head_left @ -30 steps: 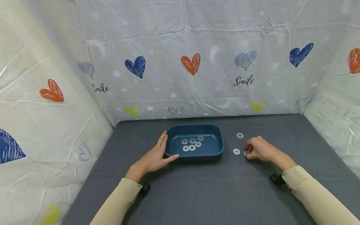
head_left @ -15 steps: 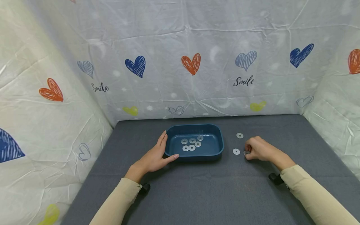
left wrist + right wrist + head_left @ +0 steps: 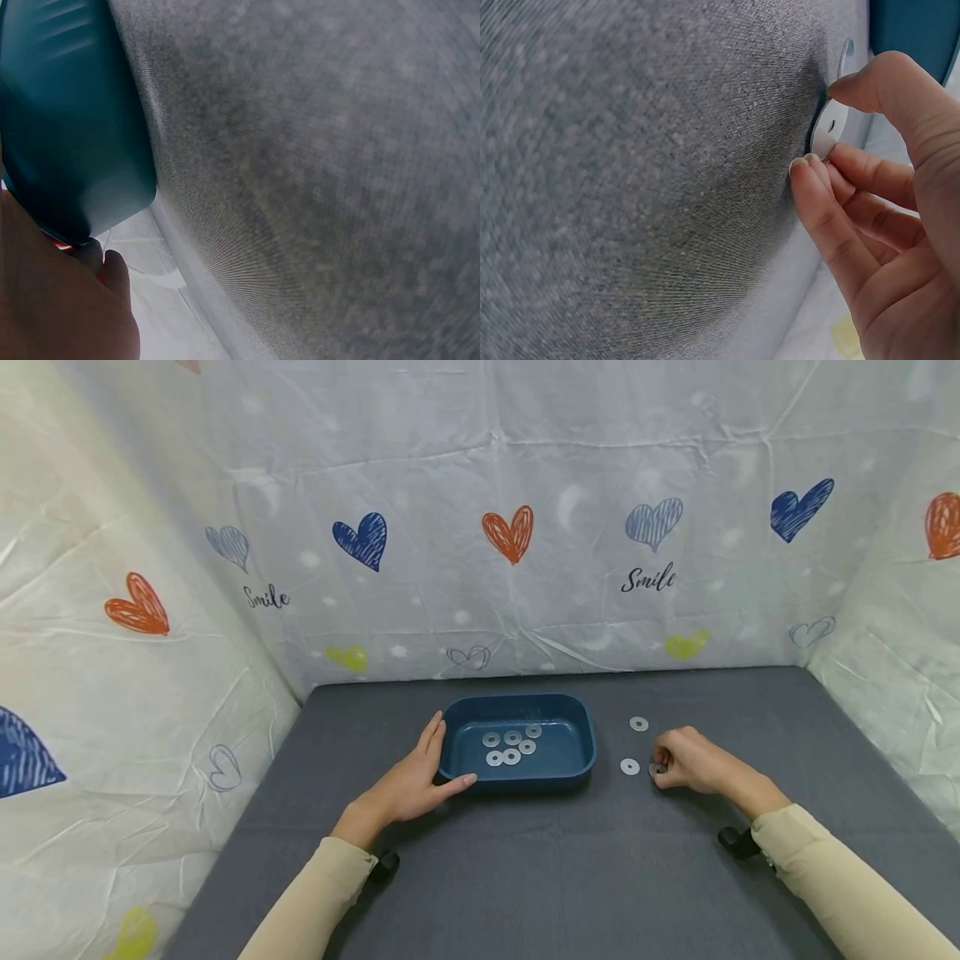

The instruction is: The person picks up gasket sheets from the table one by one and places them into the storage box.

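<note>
A blue rectangular tray (image 3: 517,782) stands on the grey cloth, several flat metal washers (image 3: 512,737) lying inside it. My left hand (image 3: 408,785) rests against the tray's left end, its fingers fairly straight along the side and the thumb at the front rim. To the right of the tray, my right hand (image 3: 690,760) pinches a metal washer (image 3: 830,127) between thumb and fingertips, low over the cloth; the fingers partly cover it. Two loose washers lie nearby, one washer (image 3: 630,767) just left of the fingertips and another washer (image 3: 639,724) farther back.
The grey cloth-covered table (image 3: 540,877) extends to a white curtain (image 3: 435,602) printed with hearts along the back, and more white cloth hangs at both sides. Dark bands with small devices (image 3: 738,842) are on both wrists.
Both hands, the tray and the washers hold practically the same places. The small shift of the whole picture comes from the head camera.
</note>
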The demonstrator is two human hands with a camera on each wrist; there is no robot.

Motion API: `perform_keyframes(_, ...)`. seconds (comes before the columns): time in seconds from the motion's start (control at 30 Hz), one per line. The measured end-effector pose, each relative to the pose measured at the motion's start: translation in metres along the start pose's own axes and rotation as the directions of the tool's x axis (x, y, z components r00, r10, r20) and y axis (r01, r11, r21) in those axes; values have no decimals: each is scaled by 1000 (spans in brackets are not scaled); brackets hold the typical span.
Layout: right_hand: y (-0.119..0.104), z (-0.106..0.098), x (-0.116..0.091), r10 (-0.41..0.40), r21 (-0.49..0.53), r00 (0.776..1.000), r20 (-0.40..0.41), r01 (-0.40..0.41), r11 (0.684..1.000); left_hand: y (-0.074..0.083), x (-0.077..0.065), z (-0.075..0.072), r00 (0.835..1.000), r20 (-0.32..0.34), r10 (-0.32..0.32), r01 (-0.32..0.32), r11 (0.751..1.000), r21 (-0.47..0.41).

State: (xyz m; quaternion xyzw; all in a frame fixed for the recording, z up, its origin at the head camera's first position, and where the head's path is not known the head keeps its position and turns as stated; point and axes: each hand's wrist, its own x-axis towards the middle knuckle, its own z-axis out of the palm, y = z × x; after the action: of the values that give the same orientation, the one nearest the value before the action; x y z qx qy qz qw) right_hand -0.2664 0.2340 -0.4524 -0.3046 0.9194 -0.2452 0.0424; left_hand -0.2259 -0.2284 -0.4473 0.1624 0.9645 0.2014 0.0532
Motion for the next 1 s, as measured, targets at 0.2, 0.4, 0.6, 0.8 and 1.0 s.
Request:
perform_keyframes(0.2, -1, -1, 0, -3, -1, 1000, -3, 3, 1000, -1, 1, 2, 1000, -5, -6, 6, 1000, 2)
perform_keyframes(0.4, -1, -2, -1, -4, 5, 1000, -3, 4, 1000, -2, 2, 2, 1000, 0, -15, 15, 1000, 10)
perform_keyframes(0.6, 0, -4, -1, 2, 0, 1000, -24, -2, 1000, -2, 2, 1, 1000, 2, -7, 7, 1000, 12)
perform_keyframes(0.8, 1, -4, -1, 4, 8, 999, -33, -4, 1000, -1, 2, 1, 1000, -1, -5, 5, 1000, 17)
perform_keyframes(1.0, 4, 0, -3, 21, 2, 998, -54, -21, 1000, 0, 1, 2, 1000, 2, -12, 12, 1000, 13)
